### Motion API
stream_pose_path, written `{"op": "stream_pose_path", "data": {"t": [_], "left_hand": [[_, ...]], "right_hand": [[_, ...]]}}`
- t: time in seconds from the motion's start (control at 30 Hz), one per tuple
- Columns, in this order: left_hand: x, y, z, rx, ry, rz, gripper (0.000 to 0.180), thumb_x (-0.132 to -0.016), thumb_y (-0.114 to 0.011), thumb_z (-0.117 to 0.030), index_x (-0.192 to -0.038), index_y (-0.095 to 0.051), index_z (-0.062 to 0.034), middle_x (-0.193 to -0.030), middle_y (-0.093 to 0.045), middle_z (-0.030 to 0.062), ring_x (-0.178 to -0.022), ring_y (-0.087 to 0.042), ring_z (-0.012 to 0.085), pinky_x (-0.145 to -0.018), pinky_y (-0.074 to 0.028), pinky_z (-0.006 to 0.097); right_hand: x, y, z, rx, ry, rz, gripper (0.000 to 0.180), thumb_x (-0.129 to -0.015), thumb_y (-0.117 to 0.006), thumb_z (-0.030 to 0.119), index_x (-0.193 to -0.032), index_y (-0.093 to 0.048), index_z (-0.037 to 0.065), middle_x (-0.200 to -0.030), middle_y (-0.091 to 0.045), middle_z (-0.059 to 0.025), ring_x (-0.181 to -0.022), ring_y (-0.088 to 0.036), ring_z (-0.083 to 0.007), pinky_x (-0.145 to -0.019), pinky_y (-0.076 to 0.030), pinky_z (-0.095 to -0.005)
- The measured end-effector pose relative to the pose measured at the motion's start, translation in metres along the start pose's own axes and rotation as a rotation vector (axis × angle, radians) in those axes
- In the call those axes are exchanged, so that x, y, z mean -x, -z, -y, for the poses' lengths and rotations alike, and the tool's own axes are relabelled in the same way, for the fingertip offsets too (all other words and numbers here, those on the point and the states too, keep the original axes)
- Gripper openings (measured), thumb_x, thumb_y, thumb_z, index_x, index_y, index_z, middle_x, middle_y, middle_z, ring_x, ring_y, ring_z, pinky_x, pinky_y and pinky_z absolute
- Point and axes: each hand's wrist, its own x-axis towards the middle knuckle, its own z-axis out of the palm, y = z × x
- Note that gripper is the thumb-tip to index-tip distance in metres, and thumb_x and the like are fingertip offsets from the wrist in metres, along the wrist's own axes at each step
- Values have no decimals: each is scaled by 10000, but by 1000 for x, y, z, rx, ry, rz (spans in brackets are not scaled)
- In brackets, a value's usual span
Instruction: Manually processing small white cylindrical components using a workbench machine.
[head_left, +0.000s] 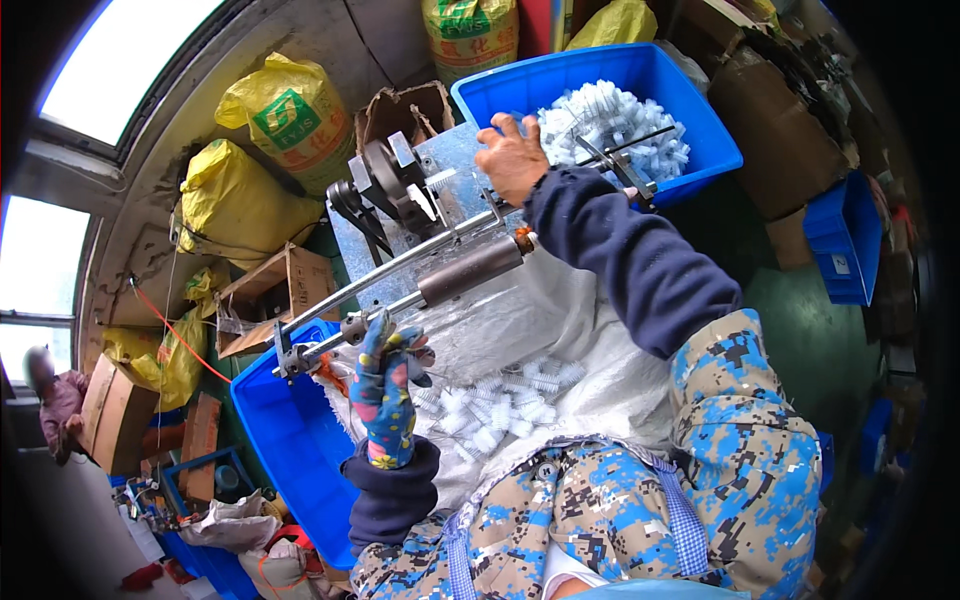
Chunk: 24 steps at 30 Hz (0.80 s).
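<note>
My left hand point(388, 392), in a flowered blue glove, is beside the near end of a metal rod point(405, 303). Its fingers are curled together, and whatever they may hold cannot be made out. My bare right hand point(514, 158) reaches over the far side of a small machine point(392, 185), next to a blue bin's rim. Its fingers are bent and apart, with nothing visible in them. A brown roller point(470, 270) sits on the rod, below a longer steel bar point(400, 262). Loose translucent white coil-shaped pieces point(500, 405) lie on the plastic sheet across my lap.
A blue bin point(715, 150) at the far right holds a heap of white pieces point(610, 125). Another blue bin point(300, 440) stands left of my lap. Yellow sacks point(290, 120) and cardboard boxes point(290, 290) line the wall. Another person point(62, 405) is at the far left.
</note>
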Motion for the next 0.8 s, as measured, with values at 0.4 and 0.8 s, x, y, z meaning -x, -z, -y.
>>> {"op": "stream_pose_path", "data": {"t": [0.4, 0.8], "left_hand": [[2, -15, 14, -127, -180, -73, 362, -819, -442, 86, -1167, -504, 5, -1120, -562, 134, -1016, -549, 229, -887, -429, 341], [81, 13, 62, -1538, -158, 862, 510, -639, -671, -238, -1136, -557, -239, -1319, -392, 98, -1169, -370, 376, -935, -314, 473]], "right_hand": [[105, 50, 106, -985, 533, -309, 320, -689, -599, 82, -948, -478, -61, -878, -554, -220, -859, -570, -355, -701, -459, -413], [0, 15, 37, -62, 141, -199, 95, -731, -521, 75, -779, -603, 81, -875, -556, -98, -914, -513, -278, -709, -417, -395]]}}
